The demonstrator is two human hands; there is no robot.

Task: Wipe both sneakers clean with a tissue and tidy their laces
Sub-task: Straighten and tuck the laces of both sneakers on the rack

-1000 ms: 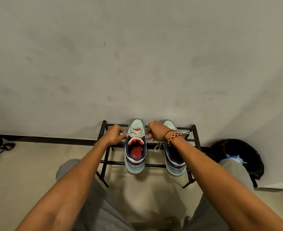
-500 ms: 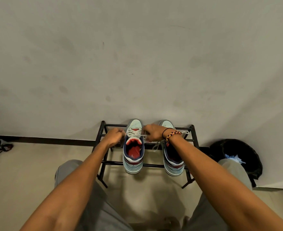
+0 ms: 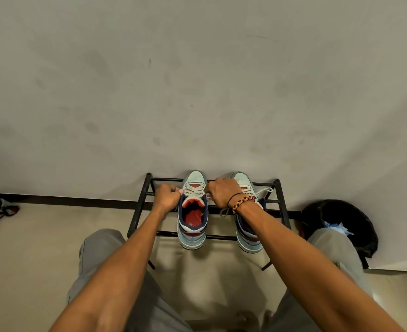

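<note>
Two hands, both yours, reach forward with arms outstretched. Your left hand (image 3: 167, 196) is curled at the left side of the left sneaker (image 3: 192, 212), pinching its lace (image 3: 193, 190); your right hand (image 3: 222, 191) is curled at the sneaker's right side, gripping the other lace end. Right sneaker (image 3: 246, 226) sits just beside, partly under your right wrist, lace loose. Both sneakers rest on the black shoe rack (image 3: 140, 204). Black bin (image 3: 355, 226), right of rack: holds a crumpled pale blue tissue (image 3: 336, 227).
</note>
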